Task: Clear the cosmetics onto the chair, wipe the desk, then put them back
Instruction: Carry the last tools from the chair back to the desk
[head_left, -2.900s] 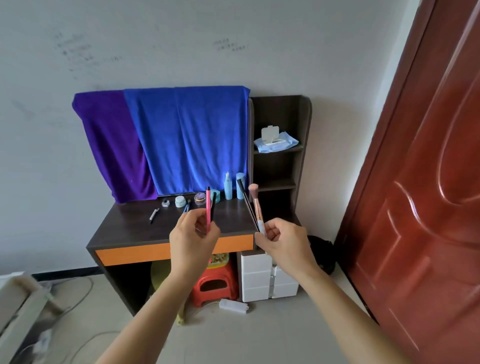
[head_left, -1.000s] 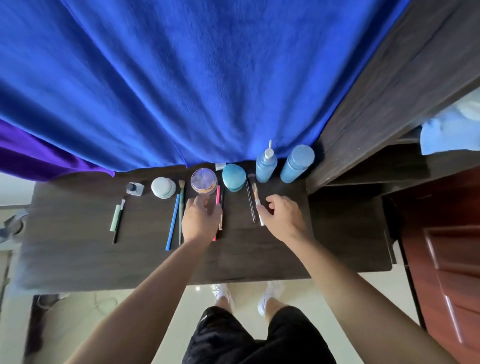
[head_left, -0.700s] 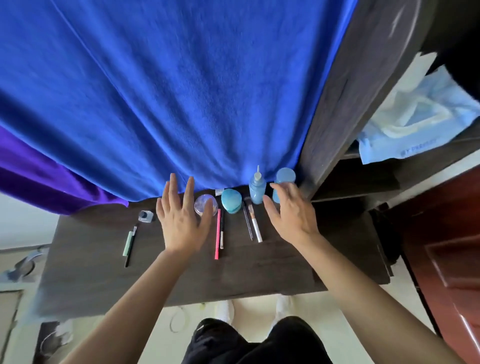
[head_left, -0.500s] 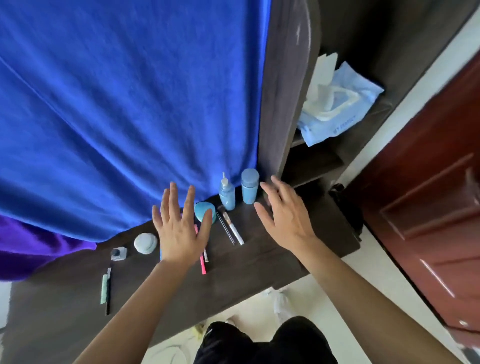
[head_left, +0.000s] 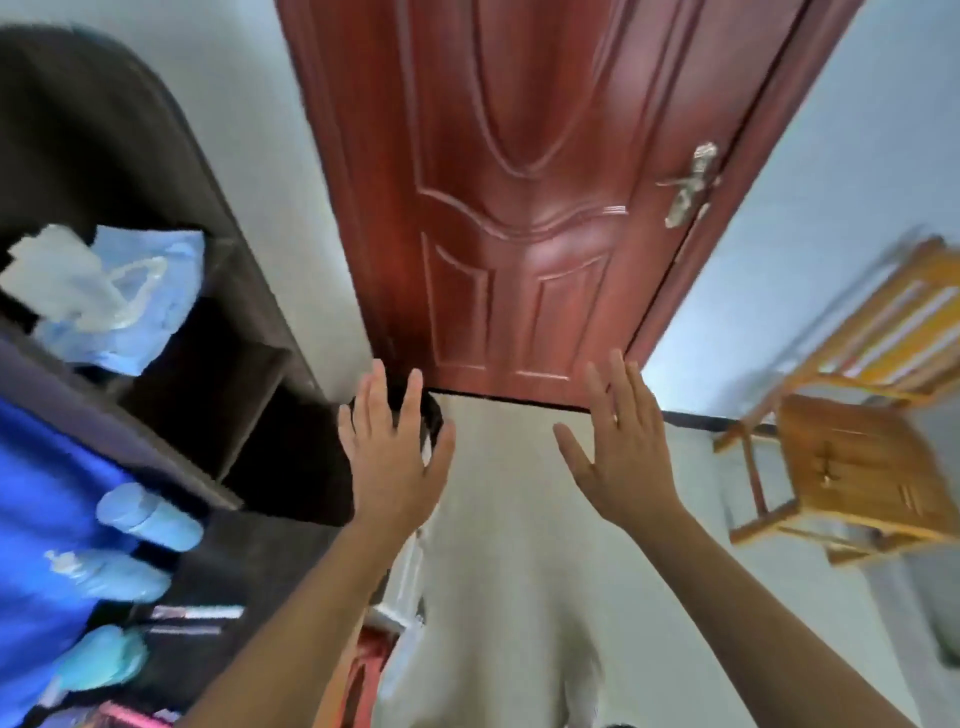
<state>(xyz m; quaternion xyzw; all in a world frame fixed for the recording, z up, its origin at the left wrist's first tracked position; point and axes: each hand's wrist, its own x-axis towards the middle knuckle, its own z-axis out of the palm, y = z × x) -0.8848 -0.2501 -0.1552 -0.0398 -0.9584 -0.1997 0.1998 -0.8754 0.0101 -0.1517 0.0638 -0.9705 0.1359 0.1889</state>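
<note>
Beyond empty hands (head_left: 395, 467), blurred chair (head_left: 852, 467).

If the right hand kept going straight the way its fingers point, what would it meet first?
Probably the red door: the right hand, open and empty, points up-frame toward its bottom edge. Only bare floor shows between; depth is unclear.

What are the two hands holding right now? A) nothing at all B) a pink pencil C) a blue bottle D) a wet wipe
A: the left hand and the right hand are both spread open in the air, fingers apart, with nothing in either grip.
</note>
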